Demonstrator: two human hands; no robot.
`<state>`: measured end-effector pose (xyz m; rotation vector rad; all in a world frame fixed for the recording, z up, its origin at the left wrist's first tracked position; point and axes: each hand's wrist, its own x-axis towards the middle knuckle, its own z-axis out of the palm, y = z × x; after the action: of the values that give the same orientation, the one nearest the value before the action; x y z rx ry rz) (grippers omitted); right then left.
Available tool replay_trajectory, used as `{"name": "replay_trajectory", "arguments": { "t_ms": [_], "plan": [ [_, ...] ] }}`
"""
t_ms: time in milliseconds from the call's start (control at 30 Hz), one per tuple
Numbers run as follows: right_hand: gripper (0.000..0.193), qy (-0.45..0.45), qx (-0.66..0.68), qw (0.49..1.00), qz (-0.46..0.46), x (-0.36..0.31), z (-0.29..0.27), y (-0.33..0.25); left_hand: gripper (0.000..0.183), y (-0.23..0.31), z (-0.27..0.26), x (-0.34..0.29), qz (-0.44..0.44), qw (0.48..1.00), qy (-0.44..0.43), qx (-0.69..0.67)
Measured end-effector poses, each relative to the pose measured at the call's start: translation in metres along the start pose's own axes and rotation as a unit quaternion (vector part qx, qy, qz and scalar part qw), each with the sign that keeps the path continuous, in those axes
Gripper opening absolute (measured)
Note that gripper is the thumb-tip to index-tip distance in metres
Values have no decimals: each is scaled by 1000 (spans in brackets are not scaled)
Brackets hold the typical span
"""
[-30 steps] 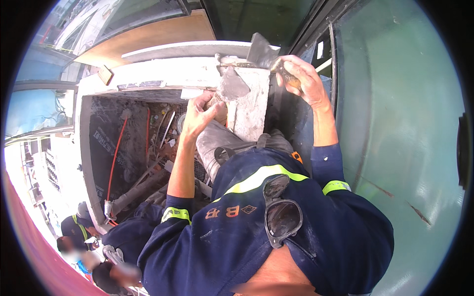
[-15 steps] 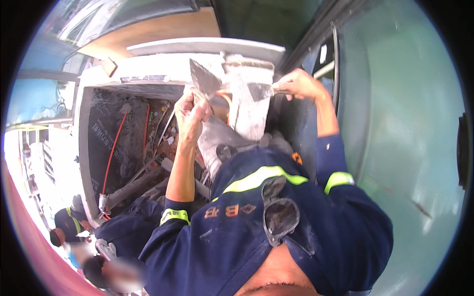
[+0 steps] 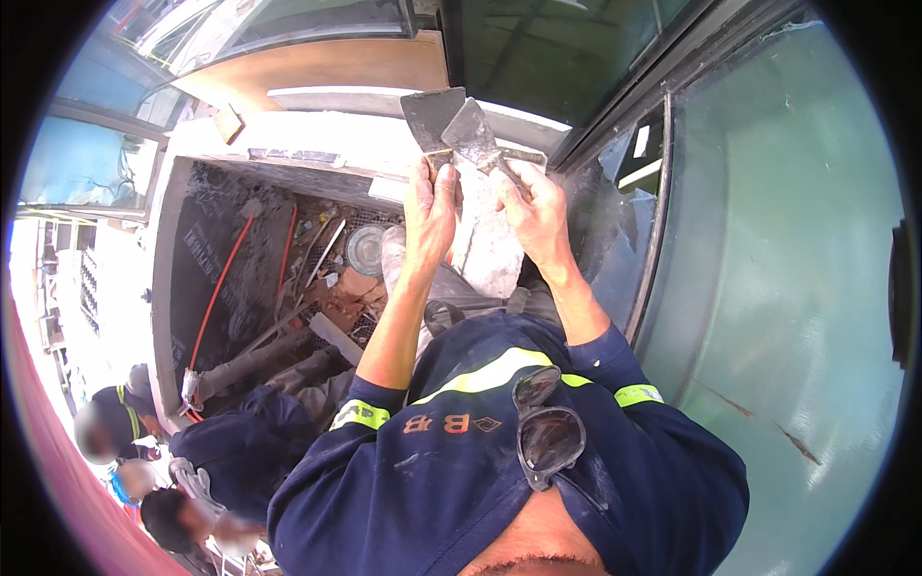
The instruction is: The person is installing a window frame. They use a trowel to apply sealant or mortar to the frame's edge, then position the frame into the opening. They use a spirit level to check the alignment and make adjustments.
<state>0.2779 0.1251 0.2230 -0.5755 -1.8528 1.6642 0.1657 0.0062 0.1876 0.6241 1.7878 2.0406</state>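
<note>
Both my hands are raised close together over a pale, dusty wall top [image 3: 490,245]. My left hand [image 3: 429,216] is closed round the handle of a wide putty knife [image 3: 429,115], its grey blade pointing away from me. A second putty knife [image 3: 471,132] is gripped in my right hand [image 3: 536,211], and its blade slants up to the left. The two blades meet or overlap at their edges; whether they press on each other I cannot tell. Fingers cover most of both handles.
On the left is a deep recess with a dark side wall [image 3: 206,259], orange conduits [image 3: 224,288], rubble and a round metal bucket [image 3: 365,250]. Co-workers in dark clothes [image 3: 245,446] are at lower left. A green glass panel [image 3: 768,288] stands on the right.
My right hand has swung left, bringing its putty knife against or across the other one. My left hand has moved slightly right. The bucket has come into view.
</note>
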Motion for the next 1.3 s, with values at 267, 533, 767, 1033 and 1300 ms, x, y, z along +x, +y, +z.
{"name": "replay_trajectory", "arguments": {
  "t_ms": [267,533,767,1033,1300],
  "plan": [
    [35,9,-32,999,33,9,-10,7,18,-32,11,-18,-6,975,-59,215],
    [40,99,146,981,84,58,-100,53,22,-114,-26,43,-56,966,156,199],
    [33,239,147,939,197,98,-177,236,70,-243,-96,203,-55,778,334,528],
    [39,208,4,926,315,111,-190,425,63,-268,-106,208,-60,774,348,525],
    [38,-60,-379,853,353,185,-198,513,47,-256,-93,209,-87,786,366,490]
  ]
}}
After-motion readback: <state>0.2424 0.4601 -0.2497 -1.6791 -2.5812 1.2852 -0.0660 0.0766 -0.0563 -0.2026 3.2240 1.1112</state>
